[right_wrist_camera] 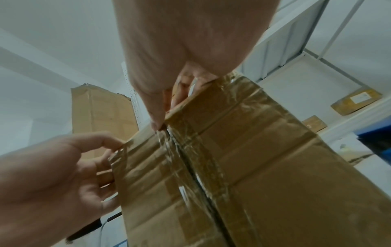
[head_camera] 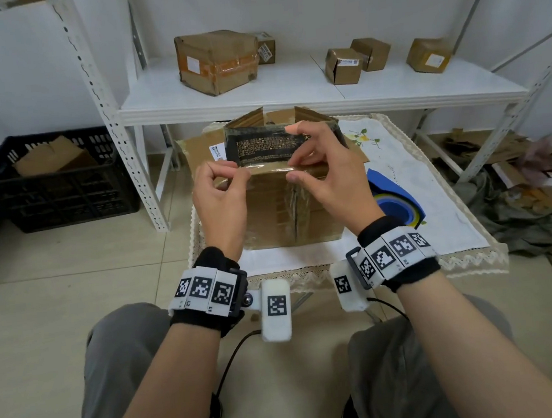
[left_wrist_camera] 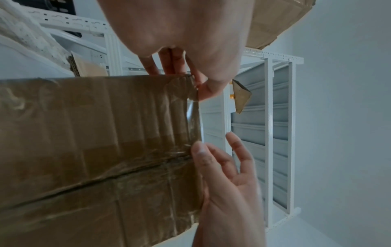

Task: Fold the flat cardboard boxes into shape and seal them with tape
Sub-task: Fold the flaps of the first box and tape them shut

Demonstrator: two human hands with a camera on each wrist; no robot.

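Note:
A brown cardboard box stands on the cloth-covered table, its near face crossed by old tape and its top carrying a black printed panel. A strip of clear tape runs along the box's upper near edge. My left hand pinches the strip's left end between thumb and forefinger. My right hand pinches its right end at the edge, thumb on the front face. In the left wrist view the left thumb sits at the box corner. The right wrist view shows the box seam.
A blue tape dispenser lies on the table just right of the box. Behind, a white shelf carries several taped boxes. A black crate with cardboard stands on the floor at the left; cardboard scraps pile up at the right.

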